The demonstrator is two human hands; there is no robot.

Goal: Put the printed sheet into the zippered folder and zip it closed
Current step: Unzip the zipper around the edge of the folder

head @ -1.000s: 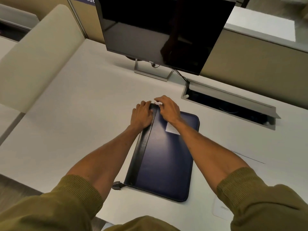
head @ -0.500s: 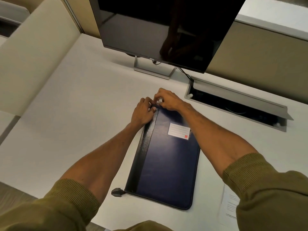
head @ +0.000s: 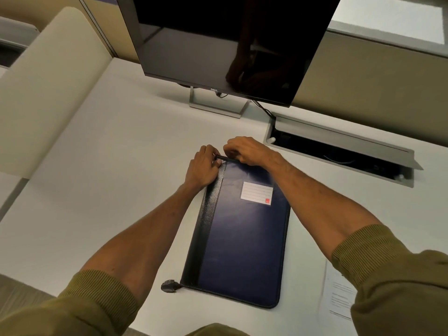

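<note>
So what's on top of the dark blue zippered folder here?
A white lined label card sits on the dark blue zippered folder. Both hands, left and right, cover its far corner. Its inside cannot be seen.

Both forearms are bare to the left hand point(head: 203, 167) and right hand point(head: 247, 150); olive-green sleeves point(head: 97, 291) with ribbed cuffs are pushed up toward the elbows.

"DELL" reads on the monitor point(head: 225, 44) bezel's lower edge; print on the sheet point(head: 338, 297) is too small to read.
</note>
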